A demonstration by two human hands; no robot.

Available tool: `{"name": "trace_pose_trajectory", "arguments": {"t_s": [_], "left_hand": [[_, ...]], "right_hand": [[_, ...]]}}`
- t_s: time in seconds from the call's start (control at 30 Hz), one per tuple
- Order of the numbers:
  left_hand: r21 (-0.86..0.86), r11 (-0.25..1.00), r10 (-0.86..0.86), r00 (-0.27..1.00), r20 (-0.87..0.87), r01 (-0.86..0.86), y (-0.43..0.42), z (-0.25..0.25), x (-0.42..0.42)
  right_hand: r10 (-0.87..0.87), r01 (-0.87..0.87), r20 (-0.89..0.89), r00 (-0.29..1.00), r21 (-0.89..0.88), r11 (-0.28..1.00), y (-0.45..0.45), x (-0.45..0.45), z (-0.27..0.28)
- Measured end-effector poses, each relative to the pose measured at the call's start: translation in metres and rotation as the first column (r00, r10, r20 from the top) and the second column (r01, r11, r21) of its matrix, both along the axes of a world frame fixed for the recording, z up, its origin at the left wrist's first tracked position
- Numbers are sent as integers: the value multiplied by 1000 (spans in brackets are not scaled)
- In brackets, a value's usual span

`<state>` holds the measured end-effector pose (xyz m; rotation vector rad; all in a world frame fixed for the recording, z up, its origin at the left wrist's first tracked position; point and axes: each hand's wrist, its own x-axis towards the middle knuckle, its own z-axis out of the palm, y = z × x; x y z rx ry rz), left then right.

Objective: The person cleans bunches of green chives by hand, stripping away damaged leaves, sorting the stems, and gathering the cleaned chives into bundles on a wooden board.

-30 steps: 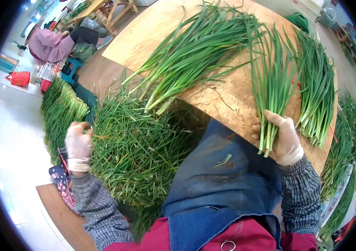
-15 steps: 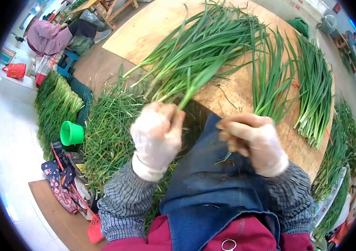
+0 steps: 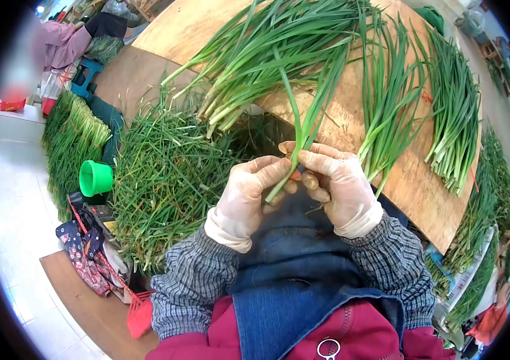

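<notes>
Both my hands wear thin whitish gloves and meet over my apron [image 3: 294, 252]. My left hand [image 3: 246, 192] pinches the pale lower stem of a green garlic stalk [image 3: 304, 127], whose flat leaves point up and away. My right hand [image 3: 345, 183] closes its thumb and fingers on the same stalk, just above the left fingers. A small orange patch shows between the hands; I cannot make out what it is. Beyond them a loose heap of green garlic [image 3: 267, 66] lies on the wooden board [image 3: 333, 129]. A smaller bunch [image 3: 387, 114] lies right of it.
A tied bundle [image 3: 453, 120] lies at the board's right edge. Leaf trimmings [image 3: 165, 174] are piled at the left, beside a green bucket [image 3: 96, 178] and stacked bundles [image 3: 75, 147]. A red plastic swatter [image 3: 140, 315] lies lower left. Another person [image 3: 66, 45] sits at the upper left.
My right hand has come left and now grips the stalk that my left hand holds. The left hand has moved right and down, away from the heap. The view has shifted slightly.
</notes>
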<state>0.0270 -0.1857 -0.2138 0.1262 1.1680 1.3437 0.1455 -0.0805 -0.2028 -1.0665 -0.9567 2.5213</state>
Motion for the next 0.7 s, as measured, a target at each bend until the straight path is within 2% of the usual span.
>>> {"name": "trace_pose_trajectory", "arguments": {"t_s": [0.03,0.1,0.27,0.33,0.43,0.53,0.57,0.6,0.67,0.7], "left_hand": [[25,1000,3,999,52,-4,2,-2,1],[57,998,39,999,-3,-38,4,-4,4],[73,989,135,981,-140,-126,10,-2,14],[98,976,208,965,-158,-194,13,-1,21],[94,936,353,901,-253,-340,16,0,30],[160,908,419,855,-306,-388,9,4,37],[97,941,336,866,-371,-323,-3,11,31],[126,931,364,862,-352,-342,-16,9,26],[136,930,355,733,-581,-342,-55,10,8],[111,948,289,659,-694,-299,-80,4,-7]], "right_hand": [[-3,3,14,1000,8,1000,0,1,0],[-58,58,31,998,16,998,-3,0,4],[-164,136,111,980,230,964,-10,-4,5],[-182,145,135,974,246,958,-7,-3,4],[-271,257,99,957,135,957,-8,-8,7],[-246,233,90,965,132,963,-2,-5,7],[-291,279,84,953,134,951,-3,-10,13],[-244,229,66,968,181,956,1,-6,10],[-199,200,-25,980,225,954,9,-1,13],[-196,201,-42,980,252,947,13,2,19]]}}
